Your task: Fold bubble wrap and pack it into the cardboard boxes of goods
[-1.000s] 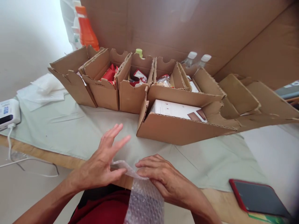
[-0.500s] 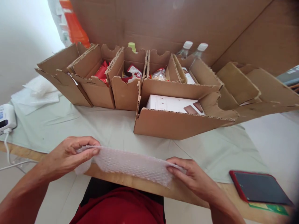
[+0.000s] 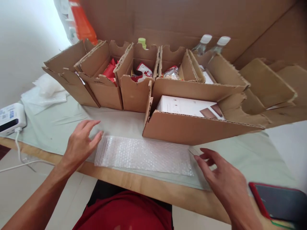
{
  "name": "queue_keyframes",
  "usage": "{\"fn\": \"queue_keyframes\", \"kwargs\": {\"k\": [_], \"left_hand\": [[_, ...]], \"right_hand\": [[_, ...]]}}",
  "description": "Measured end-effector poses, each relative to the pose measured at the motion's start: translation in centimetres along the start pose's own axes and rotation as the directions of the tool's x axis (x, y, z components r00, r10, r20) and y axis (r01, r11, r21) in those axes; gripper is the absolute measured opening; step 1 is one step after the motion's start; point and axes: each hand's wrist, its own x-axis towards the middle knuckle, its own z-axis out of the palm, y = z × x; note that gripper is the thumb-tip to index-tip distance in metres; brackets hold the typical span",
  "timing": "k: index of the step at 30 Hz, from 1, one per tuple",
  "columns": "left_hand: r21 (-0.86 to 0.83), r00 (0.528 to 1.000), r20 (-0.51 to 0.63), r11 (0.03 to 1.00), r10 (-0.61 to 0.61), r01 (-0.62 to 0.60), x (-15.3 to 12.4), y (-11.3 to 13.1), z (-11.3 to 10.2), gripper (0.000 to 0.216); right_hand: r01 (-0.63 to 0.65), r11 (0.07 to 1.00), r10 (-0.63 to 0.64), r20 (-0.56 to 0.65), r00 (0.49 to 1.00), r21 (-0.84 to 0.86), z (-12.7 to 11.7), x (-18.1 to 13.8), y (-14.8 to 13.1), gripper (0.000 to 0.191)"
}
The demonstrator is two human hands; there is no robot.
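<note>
A clear sheet of bubble wrap lies flat on the pale green cloth near the table's front edge. My left hand hovers just off its left end, fingers apart, holding nothing. My right hand is just past the right end, fingers loosely spread and empty. Directly behind the wrap stands a low cardboard box with a white carton inside.
A row of open cardboard bins with red packets fills the back, bottles behind them. A white device with a cable sits far left. A red-edged tablet lies at the right front. The wooden table edge runs along the front.
Both hands carried the stretched bubble wrap forward, laid it flat on the cloth and let go. They now sit apart at its two ends.
</note>
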Motion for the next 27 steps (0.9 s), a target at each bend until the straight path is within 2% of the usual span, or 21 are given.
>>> {"fn": "queue_keyframes", "kwargs": {"k": [2, 3, 5, 6, 8, 10, 11, 12, 14, 18, 21, 24, 27], "left_hand": [[-0.025, 0.979, -0.113, 0.985, 0.170, -0.173, -1.7, 1.7, -0.4, 0.027], [-0.058, 0.961, -0.115, 0.964, 0.253, -0.261, -2.6, 2.8, -0.3, 0.027], [-0.155, 0.922, -0.018, 0.909, 0.388, -0.386, -4.4, 4.8, 0.4, 0.032], [-0.181, 0.906, 0.047, 0.896, 0.420, -0.406, -5.2, 5.5, 0.9, 0.033], [-0.169, 0.899, 0.163, 0.909, 0.407, -0.381, -6.5, 6.0, 2.1, 0.037], [-0.113, 0.903, 0.244, 0.935, 0.355, -0.337, -7.3, 5.5, 2.9, 0.043], [-0.094, 0.898, 0.277, 0.940, 0.341, -0.328, -7.6, 5.0, 3.2, 0.046], [-0.083, 0.889, 0.308, 0.940, 0.340, -0.330, -7.8, 4.5, 3.2, 0.048], [-0.080, 0.866, 0.352, 0.933, 0.355, -0.350, -7.9, 3.6, 3.1, 0.052], [-0.100, 0.848, 0.380, 0.928, 0.368, -0.358, -7.8, 3.3, 2.7, 0.051], [-0.100, 0.845, 0.381, 0.925, 0.375, -0.366, -7.6, 3.5, 2.6, 0.048], [-0.108, 0.842, 0.349, 0.910, 0.411, -0.400, -7.3, 3.6, 2.3, 0.041], [-0.066, 0.881, 0.218, 0.907, 0.419, -0.415, -6.8, 3.1, 1.6, 0.033]], "right_hand": [[0.163, 0.986, -0.165, -0.089, 0.982, -0.021, 0.2, -0.7, -1.6, 0.038], [0.284, 0.959, -0.284, -0.097, 0.954, -0.010, 0.7, -0.9, -3.0, 0.034], [0.526, 0.850, -0.524, -0.056, 0.850, 0.033, 2.5, -1.3, -6.9, 0.027], [0.621, 0.781, -0.622, -0.002, 0.783, 0.061, 3.7, -1.4, -9.0, 0.030], [0.727, 0.677, -0.736, 0.104, 0.669, 0.112, 6.2, -1.7, -12.6, 0.037], [0.771, 0.619, -0.784, 0.163, 0.599, 0.147, 8.1, -2.0, -14.5, 0.041], [0.780, 0.607, -0.794, 0.174, 0.583, 0.155, 8.6, -2.1, -14.5, 0.042], [0.778, 0.610, -0.791, 0.177, 0.586, 0.152, 8.8, -2.3, -13.9, 0.042], [0.751, 0.651, -0.757, 0.168, 0.631, 0.112, 8.2, -2.5, -11.2, 0.039], [0.605, 0.788, -0.597, 0.102, 0.796, -0.114, 5.0, -2.8, -3.2, 0.039], [0.480, 0.843, -0.486, 0.038, 0.873, -0.240, 2.9, -2.8, 1.2, 0.040], [0.394, 0.893, -0.408, -0.021, 0.913, -0.218, 2.1, -2.1, 2.4, 0.042], [0.348, 0.916, -0.365, -0.057, 0.929, -0.198, 2.7, -0.6, 1.4, 0.045]]}}
